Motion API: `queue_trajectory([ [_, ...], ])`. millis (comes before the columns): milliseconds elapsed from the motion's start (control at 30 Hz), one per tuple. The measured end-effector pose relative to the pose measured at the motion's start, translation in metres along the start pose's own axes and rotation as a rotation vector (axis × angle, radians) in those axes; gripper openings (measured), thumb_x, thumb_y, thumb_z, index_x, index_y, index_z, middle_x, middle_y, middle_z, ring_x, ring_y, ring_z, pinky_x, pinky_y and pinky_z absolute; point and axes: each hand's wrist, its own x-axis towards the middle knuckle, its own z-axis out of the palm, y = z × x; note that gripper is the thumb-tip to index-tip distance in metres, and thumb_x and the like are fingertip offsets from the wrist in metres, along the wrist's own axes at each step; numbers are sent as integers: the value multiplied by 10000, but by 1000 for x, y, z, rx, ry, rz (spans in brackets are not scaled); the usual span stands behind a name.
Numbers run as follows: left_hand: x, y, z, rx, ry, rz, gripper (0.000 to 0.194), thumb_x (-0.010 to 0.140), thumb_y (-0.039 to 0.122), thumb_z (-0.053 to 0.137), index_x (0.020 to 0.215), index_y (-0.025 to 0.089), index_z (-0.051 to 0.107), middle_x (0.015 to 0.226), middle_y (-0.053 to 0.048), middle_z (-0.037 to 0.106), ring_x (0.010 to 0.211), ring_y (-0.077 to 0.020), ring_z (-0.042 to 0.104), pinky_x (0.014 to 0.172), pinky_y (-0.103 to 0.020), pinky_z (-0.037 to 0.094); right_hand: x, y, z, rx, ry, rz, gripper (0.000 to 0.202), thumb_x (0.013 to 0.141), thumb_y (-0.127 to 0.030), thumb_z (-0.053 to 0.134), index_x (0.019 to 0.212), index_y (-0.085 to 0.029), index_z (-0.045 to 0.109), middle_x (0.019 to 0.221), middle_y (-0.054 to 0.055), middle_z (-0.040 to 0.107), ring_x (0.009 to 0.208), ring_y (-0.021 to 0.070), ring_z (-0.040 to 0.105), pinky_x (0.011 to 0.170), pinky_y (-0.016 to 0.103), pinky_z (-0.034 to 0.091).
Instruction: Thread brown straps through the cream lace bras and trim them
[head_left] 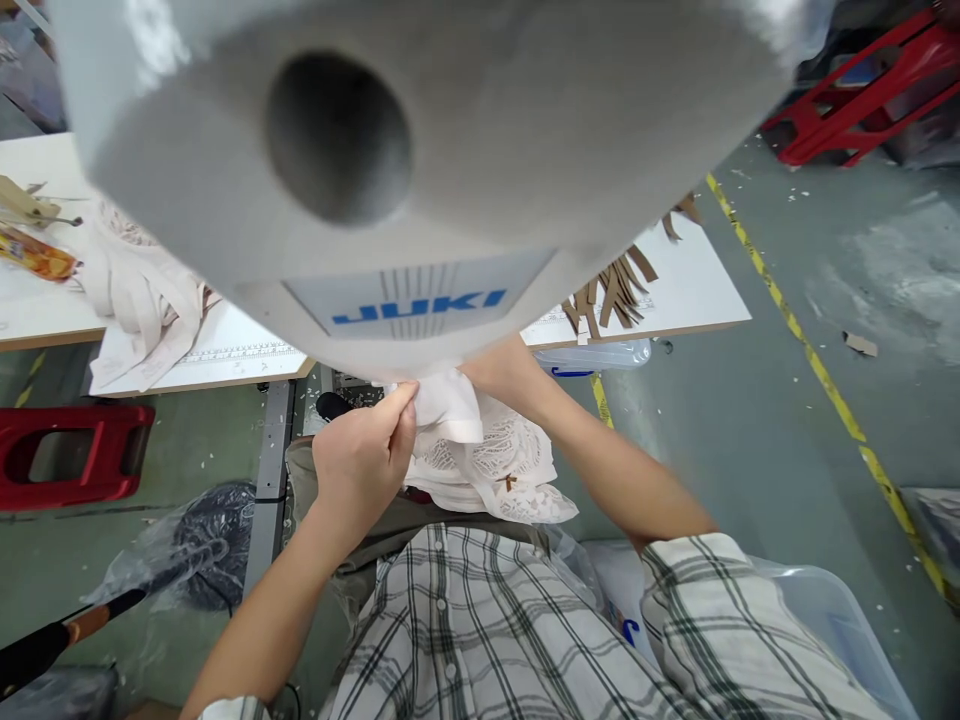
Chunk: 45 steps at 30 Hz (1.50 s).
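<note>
A large grey JUKI machine head (pixel 450 240) fills the upper middle of the view. Just below it my left hand (pixel 367 445) pinches the edge of a white lace garment (pixel 510 450) between thumb and fingers. My right hand (pixel 495 368) reaches to the garment's far side, its fingers hidden behind the fabric and under the machine head. The garment hangs down over my lap, with a small brown bow near its lower right part.
White fabric strips (pixel 142 290) lie on the table (pixel 232 345) at left, beside an orange packet (pixel 34 252). Brown strips (pixel 619 290) lie at right. A red stool (pixel 75 455), plastic bin (pixel 832 620) and black-handled pole (pixel 67 635) stand around me.
</note>
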Motion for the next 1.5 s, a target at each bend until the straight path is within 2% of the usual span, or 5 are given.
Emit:
queue_trajectory([
  [267, -1, 2, 0, 58, 55, 14, 318, 986, 299, 477, 1122, 229, 756, 711, -4, 762, 568, -143, 635, 515, -269, 320, -3, -1, 4, 65, 1, 34, 147, 889, -328, 533, 900, -198, 601, 624, -27, 588, 616, 154, 534, 624, 265, 392],
  [400, -3, 1, 0, 49, 54, 2, 330, 992, 293, 457, 1129, 231, 750, 845, -5, 794, 635, -148, 679, 528, -270, 352, -4, 3, 7, 74, -11, 38, 143, 884, -312, 511, 856, -200, 595, 631, -21, 598, 609, 155, 526, 603, 265, 393],
  [767, -7, -4, 1, 38, 103, 18, 331, 997, 290, 447, 1106, 209, 749, 742, 27, 768, 617, -144, 667, 512, -276, 335, -10, 5, 9, 72, -2, 58, 112, 812, -281, 545, 834, -198, 617, 762, 10, 664, 677, 165, 553, 610, 267, 430],
  [1133, -8, -7, 1, -55, 121, -55, 314, 992, 279, 459, 1080, 206, 751, 802, 6, 782, 653, -140, 682, 561, -257, 391, -16, 10, 11, 86, 14, 113, 172, 757, -292, 541, 612, -200, 521, 562, -24, 512, 580, 136, 465, 602, 265, 415],
  [1500, -9, -12, 0, -150, 150, -108, 319, 984, 292, 460, 1065, 194, 752, 770, 6, 768, 651, -135, 669, 575, -246, 420, -22, 8, 13, 166, 15, 116, 182, 760, -283, 546, 598, -202, 534, 589, -21, 560, 666, 167, 554, 670, 283, 464],
])
